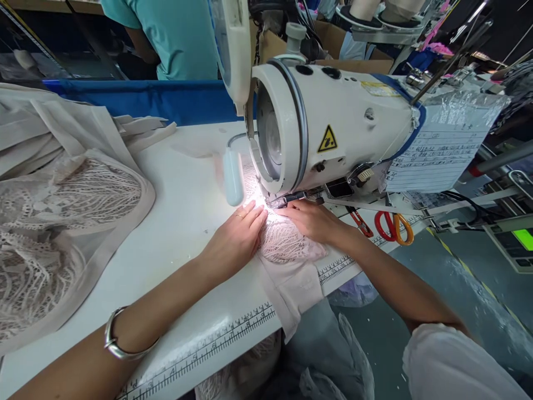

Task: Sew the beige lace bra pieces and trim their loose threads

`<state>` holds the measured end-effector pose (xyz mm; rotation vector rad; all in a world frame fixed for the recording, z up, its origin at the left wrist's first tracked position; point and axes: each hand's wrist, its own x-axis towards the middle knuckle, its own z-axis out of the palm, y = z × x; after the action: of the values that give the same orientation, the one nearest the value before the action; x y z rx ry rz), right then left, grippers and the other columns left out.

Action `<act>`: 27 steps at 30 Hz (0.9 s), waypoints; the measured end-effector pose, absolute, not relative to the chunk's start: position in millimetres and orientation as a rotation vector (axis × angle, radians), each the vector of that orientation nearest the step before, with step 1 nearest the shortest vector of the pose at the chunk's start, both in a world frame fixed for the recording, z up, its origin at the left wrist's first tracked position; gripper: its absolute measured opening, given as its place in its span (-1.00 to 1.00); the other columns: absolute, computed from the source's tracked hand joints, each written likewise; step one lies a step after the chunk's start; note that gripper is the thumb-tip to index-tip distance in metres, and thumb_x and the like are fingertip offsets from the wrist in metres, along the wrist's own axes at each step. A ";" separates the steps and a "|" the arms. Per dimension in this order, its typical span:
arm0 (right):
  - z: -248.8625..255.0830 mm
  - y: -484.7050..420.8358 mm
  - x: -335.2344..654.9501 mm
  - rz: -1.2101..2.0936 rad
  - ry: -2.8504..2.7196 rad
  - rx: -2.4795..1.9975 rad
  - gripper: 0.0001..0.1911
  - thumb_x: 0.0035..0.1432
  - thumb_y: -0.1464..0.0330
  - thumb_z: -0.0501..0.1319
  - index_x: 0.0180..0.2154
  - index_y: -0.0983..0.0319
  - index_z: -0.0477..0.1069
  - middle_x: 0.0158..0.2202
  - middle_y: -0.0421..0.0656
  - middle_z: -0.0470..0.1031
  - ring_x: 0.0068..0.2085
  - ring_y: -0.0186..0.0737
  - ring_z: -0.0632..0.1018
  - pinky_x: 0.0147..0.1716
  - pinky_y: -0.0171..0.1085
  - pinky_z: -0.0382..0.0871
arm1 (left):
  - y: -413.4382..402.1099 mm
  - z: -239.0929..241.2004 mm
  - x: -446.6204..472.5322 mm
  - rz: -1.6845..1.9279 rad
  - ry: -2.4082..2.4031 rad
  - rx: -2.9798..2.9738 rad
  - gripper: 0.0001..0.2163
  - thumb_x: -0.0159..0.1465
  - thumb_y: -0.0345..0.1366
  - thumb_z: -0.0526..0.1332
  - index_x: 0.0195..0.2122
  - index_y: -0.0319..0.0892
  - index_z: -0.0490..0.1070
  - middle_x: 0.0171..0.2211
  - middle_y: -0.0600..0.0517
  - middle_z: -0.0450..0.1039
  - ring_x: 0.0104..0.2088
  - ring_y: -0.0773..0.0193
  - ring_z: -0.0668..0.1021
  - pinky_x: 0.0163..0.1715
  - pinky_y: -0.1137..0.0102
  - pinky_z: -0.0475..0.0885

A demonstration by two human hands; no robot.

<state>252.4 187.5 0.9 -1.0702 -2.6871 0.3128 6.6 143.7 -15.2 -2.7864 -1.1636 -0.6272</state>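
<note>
A pale pink lace garment piece (pixel 287 244) lies on the white sewing table (pixel 183 222) and hangs over its front edge. My left hand (pixel 237 236) rests flat on the lace, fingers stretched toward the lit needle area of the white sewing machine (pixel 328 125). My right hand (pixel 308 218) lies on the lace just right of the needle, fingers extended and pressing the fabric down. A silver bangle sits on my left wrist.
A pile of beige lace garments (pixel 62 222) covers the table's left side. Orange-handled scissors (pixel 393 228) lie right of the machine. A printed ruler (pixel 233 333) runs along the table's front edge. A person in a teal shirt (pixel 179 33) stands behind a blue bin (pixel 158 100).
</note>
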 end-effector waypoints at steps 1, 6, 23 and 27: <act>0.5 187.3 252.1 0.307 -2.685 -1.073 -0.60 0.31 0.51 -0.03 0.03 0.16 0.46 -0.17 -0.09 0.50 -0.27 -0.22 0.43 -0.33 -0.28 0.28 | 145.2 -15.3 5.5 -0.619 -1.161 -2.783 -0.60 0.37 -0.52 -0.11 0.13 -0.46 0.38 0.12 -0.31 0.47 0.21 -0.15 0.44 0.17 -0.07 0.42; -1.1 187.2 249.9 0.315 -2.684 -1.049 -0.65 0.34 0.48 -0.01 -0.01 0.17 0.47 -0.16 -0.07 0.50 -0.25 -0.21 0.44 -0.28 -0.26 0.30 | 150.1 -16.0 0.0 -0.604 -1.161 -2.791 -0.58 0.37 -0.55 -0.14 0.14 -0.41 0.38 0.13 -0.25 0.48 0.24 -0.10 0.42 0.16 -0.04 0.41; -4.1 183.0 243.4 0.224 -2.634 -1.103 -0.67 0.32 0.44 0.01 -0.06 0.18 0.51 -0.22 -0.08 0.49 -0.23 -0.18 0.45 -0.27 -0.25 0.30 | 130.6 4.0 27.5 -0.927 -1.428 -2.882 -0.70 0.33 -0.56 -0.03 -0.02 -0.27 0.41 -0.03 -0.20 0.50 -0.03 0.05 0.53 -0.08 0.13 0.53; -5.1 181.9 244.2 0.242 -2.597 -1.055 -0.67 0.30 0.47 0.00 -0.09 0.21 0.51 -0.21 -0.08 0.49 -0.22 -0.19 0.47 -0.25 -0.25 0.32 | 119.9 1.5 36.2 -0.805 -1.396 -2.949 -0.80 0.36 -0.47 0.04 -0.06 -0.29 0.39 -0.08 -0.24 0.45 -0.11 0.01 0.51 -0.18 0.12 0.53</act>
<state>244.2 181.9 -5.1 -1.0547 -2.5971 0.2419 36.2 119.9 1.5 -2.9493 -1.3963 -0.8049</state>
